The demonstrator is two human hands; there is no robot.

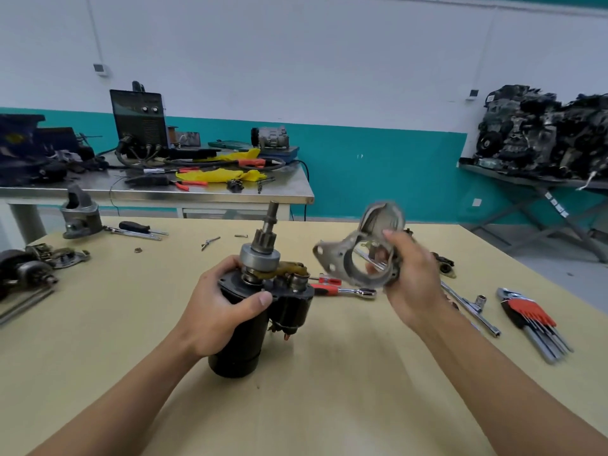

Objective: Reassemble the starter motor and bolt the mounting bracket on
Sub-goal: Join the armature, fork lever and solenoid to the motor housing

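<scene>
While the left hand [223, 311] grips the black starter motor [243, 337] near the middle of the yellow table [329, 390], the right hand [411, 281] holds the grey mounting bracket [345, 258] in the air, to the right of the motor and apart from it. The left thumb and fingers are curled closely round the upper part of the motor body, just under its flange. The motor stands almost upright, and its shaft with the pinion gear [265, 238] points up and a little away. It cannot be told whether its lower end rests on the table.

The right fingers are curled round the far right edge of the bracket. The bracket is a little blurred, and its round opening faces toward the motor.

On the table, behind the bracket, lies a ratchet [348, 291] with a red handle. To the right of the right hand lie a long socket bar [473, 309] and, further right, a set of hex keys [529, 320] in a red holder. At the far left edge of the table stands another grey housing [80, 215], with screwdrivers [141, 228] just beside it. Beyond the table there is a steel bench [197, 194] with a dark machine [138, 121], cables and yellow cloth on it.
</scene>
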